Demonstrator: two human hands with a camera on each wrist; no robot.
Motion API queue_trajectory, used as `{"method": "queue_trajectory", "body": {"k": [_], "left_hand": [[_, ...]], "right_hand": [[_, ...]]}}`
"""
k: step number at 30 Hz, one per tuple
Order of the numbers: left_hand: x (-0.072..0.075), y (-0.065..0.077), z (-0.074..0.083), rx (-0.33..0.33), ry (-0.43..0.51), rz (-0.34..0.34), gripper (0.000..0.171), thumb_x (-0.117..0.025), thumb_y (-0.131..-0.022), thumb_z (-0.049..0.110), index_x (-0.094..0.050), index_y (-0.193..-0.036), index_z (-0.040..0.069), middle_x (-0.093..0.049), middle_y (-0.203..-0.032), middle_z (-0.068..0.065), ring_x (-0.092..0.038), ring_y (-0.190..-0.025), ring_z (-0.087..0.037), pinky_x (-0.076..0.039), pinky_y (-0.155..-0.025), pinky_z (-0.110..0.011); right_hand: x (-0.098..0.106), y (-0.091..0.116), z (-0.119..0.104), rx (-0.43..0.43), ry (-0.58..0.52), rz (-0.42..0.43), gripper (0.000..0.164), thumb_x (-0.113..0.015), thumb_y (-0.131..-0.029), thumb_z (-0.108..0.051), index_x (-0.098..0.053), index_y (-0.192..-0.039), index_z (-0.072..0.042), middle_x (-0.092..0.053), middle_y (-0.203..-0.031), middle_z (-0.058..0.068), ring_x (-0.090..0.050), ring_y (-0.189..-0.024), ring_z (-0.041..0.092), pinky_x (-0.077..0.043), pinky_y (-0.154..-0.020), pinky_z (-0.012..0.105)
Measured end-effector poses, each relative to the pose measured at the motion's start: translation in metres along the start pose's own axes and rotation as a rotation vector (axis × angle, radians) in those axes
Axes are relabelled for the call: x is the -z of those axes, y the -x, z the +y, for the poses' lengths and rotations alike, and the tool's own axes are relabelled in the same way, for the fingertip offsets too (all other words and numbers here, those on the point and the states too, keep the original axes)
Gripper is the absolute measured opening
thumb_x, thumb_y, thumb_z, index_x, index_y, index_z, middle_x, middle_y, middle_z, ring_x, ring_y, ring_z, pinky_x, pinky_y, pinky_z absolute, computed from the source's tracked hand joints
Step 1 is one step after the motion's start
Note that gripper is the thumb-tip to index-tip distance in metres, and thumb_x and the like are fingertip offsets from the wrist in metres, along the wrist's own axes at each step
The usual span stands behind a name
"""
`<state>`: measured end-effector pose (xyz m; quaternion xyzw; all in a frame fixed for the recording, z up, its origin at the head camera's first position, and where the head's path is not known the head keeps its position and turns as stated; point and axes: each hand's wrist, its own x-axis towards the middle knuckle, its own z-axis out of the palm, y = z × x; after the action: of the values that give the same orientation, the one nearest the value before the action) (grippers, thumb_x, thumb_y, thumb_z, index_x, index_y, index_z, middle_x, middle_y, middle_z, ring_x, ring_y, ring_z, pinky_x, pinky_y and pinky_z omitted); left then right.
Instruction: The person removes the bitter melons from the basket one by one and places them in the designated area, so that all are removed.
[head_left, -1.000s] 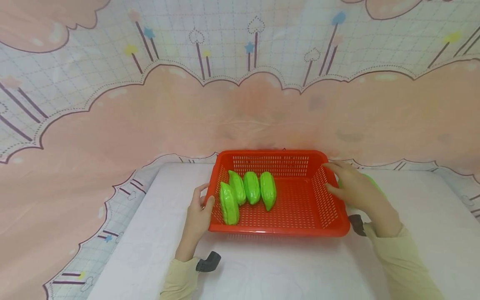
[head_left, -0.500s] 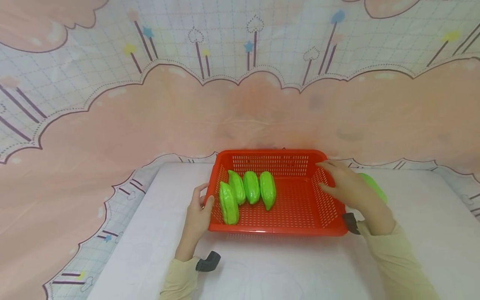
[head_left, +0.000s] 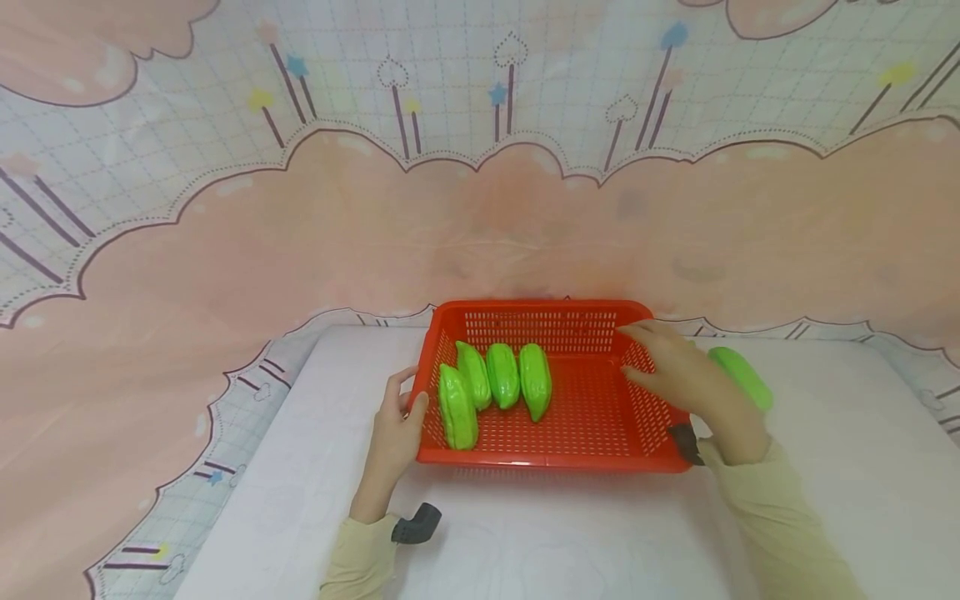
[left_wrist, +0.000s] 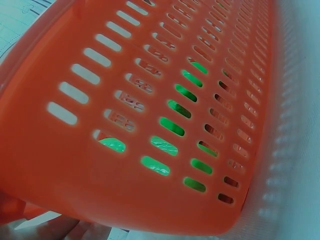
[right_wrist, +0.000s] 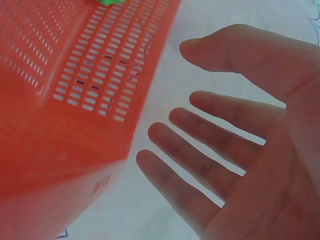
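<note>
Red basket (head_left: 558, 460) stands at the table (head_left: 570, 542)'s middle, its left rim gripped by the left hand (head_left: 397, 427); the right hand (head_left: 671, 371), fingers spread, holds nothing near its right end. Inside lie 4 green fruits (head_left: 503, 377). Small red marking (right_wrist: 101, 184) below the rim: unreadable.

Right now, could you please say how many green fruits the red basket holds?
4 green fruits in the red basket: one front left, three farther back and rightward; the right hand may hide more.
</note>
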<state>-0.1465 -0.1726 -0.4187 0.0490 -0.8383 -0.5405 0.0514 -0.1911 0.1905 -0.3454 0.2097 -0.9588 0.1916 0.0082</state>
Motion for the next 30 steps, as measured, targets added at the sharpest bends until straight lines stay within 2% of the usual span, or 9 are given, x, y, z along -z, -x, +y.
{"method": "queue_trajectory", "body": {"k": [6, 16, 27, 30], "left_hand": [[-0.001, -0.001, -0.002, -0.002, 0.004, -0.003, 0.044, -0.048, -0.103, 0.015, -0.039, -0.147, 0.015, -0.066, -0.12, -0.024, -0.068, -0.094, -0.031, -0.059, -0.074, -0.042], [0.0, 0.0, -0.002, -0.01, 0.014, -0.005, 0.044, -0.048, -0.103, 0.015, -0.039, -0.147, 0.014, -0.065, -0.122, -0.024, -0.068, -0.096, -0.032, -0.06, -0.075, -0.043], [0.0, -0.002, -0.004, 0.006, -0.002, 0.004, 0.045, -0.048, -0.103, 0.017, -0.038, -0.147, 0.017, -0.066, -0.122, -0.022, -0.068, -0.097, -0.031, -0.06, -0.077, -0.043], [0.0, -0.002, -0.004, 0.002, -0.003, 0.004, 0.045, -0.048, -0.103, 0.016, -0.038, -0.147, 0.016, -0.066, -0.122, -0.022, -0.068, -0.097, -0.031, -0.06, -0.077, -0.044]], "right_hand": [[-0.004, -0.005, -0.005, 0.017, 0.0, -0.001, 0.057, -0.068, -0.091, -0.015, -0.048, -0.14, 0.006, -0.052, -0.137, 0.027, -0.05, -0.125, 0.047, -0.044, -0.101, 0.06], [-0.014, -0.015, -0.008, 0.011, -0.038, -0.023, 0.056, -0.067, -0.091, -0.014, -0.048, -0.139, 0.008, -0.053, -0.135, 0.028, -0.055, -0.12, 0.043, -0.045, -0.101, 0.057], [-0.025, -0.024, -0.01, 0.003, -0.073, -0.057, 0.057, -0.066, -0.092, -0.014, -0.047, -0.141, 0.007, -0.049, -0.141, 0.029, -0.048, -0.129, 0.045, -0.04, -0.107, 0.058], [-0.028, -0.027, -0.01, -0.009, -0.079, -0.076, 0.057, -0.066, -0.092, -0.015, -0.046, -0.141, 0.007, -0.047, -0.144, 0.03, -0.042, -0.134, 0.048, -0.035, -0.11, 0.059]]}}
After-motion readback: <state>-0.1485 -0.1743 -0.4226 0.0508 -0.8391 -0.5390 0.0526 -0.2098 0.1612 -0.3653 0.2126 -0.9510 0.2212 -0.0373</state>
